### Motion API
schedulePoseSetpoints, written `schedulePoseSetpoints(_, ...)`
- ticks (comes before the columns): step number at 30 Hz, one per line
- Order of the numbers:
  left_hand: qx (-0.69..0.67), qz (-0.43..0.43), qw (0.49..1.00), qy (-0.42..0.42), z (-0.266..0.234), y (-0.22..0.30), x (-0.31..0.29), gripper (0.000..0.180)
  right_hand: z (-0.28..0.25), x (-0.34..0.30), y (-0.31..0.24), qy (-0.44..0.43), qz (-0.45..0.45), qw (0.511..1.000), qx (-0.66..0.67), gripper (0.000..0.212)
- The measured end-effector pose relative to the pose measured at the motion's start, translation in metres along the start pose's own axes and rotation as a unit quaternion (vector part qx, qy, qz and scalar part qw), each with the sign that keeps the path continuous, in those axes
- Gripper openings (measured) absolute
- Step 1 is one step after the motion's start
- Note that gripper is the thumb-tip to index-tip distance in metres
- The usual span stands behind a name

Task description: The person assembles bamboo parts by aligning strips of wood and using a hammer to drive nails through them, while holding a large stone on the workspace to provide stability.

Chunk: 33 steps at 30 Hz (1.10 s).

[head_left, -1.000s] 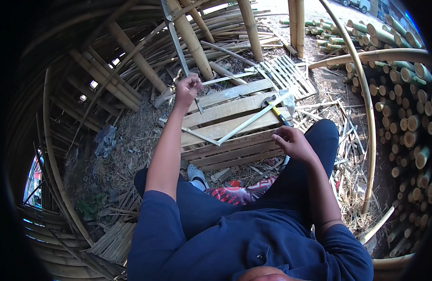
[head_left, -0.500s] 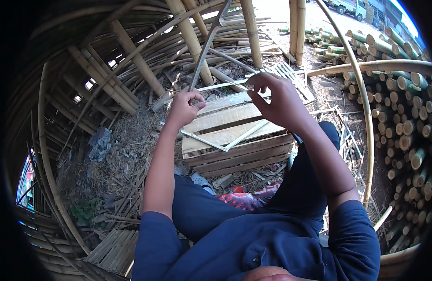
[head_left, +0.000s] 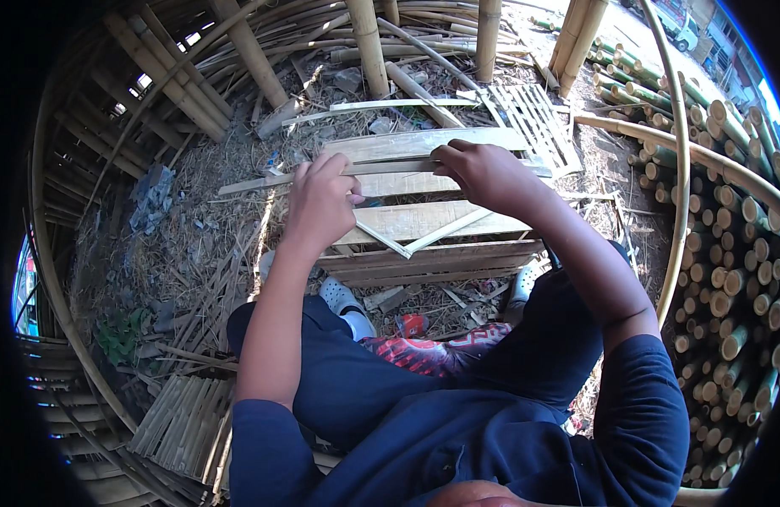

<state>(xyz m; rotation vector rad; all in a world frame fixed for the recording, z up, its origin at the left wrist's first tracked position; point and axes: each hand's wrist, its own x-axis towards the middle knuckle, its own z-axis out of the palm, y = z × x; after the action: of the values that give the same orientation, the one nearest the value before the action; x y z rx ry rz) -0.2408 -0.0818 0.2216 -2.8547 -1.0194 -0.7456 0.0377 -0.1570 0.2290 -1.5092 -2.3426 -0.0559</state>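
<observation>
A long, flat bamboo strip (head_left: 396,167) lies crosswise above a slatted wooden crate (head_left: 424,221). My left hand (head_left: 320,201) grips the strip left of its middle, and one end sticks out beyond that hand to the left. Nearer the other end, my right hand (head_left: 489,176) is closed on the same strip, its fingertips bent over the edge. Two thin pale strips (head_left: 445,233) meet in a V on the crate's near edge, just below my hands. Whether the held strip touches the crate's slats I cannot tell.
A small slatted bamboo panel (head_left: 538,127) rests beyond the crate to the right. Cut bamboo poles (head_left: 728,253) are stacked at the far right. A bundle of split strips (head_left: 183,427) lies at the lower left. Upright poles (head_left: 369,51) stand behind.
The strip has swung from steeply raised in my left hand to nearly level across the crate. My right hand, earlier apart from it, now holds it too. The view has shifted slightly.
</observation>
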Motion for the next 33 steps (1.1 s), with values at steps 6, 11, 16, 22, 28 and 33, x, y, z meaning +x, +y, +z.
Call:
schedulePoseSetpoints(6, -0.04, 0.048, 0.998, 0.021, 0.032, -0.015, 0.022, 0.013, 0.03, -0.002, 0.051, -0.02, 0.115, 0.993, -0.011, 0.022)
schedulePoseSetpoints(11, -0.183, -0.071, 0.98, -0.034, 0.052, -0.024, 0.032, 0.014, 0.058, -0.024, 0.109, -0.077, 0.292, 0.953, 0.006, 0.021)
schedulePoseSetpoints(16, -0.264, -0.198, 0.924, -0.193, 0.082, -0.056, 0.038, 0.012, 0.106, -0.056, 0.124, -0.044, 0.32, 0.943, 0.076, 0.047)
schedulePoseSetpoints(22, -0.184, -0.222, 0.907, -0.307, 0.1, -0.087, 0.041, 0.01, 0.125, -0.054, 0.133, -0.105, 0.311, 0.935, 0.136, 0.057)
schedulePoseSetpoints(28, -0.231, -0.071, 0.854, -0.461, 0.123, -0.062, 0.027, 0.012, 0.131, -0.062, 0.121, -0.238, 0.204, 0.943, 0.111, 0.048)
schedulePoseSetpoints(33, -0.17, -0.04, 0.88, -0.442, 0.135, -0.046, 0.018, 0.011, 0.139, -0.067, 0.119, -0.237, 0.197, 0.944, 0.118, 0.034)
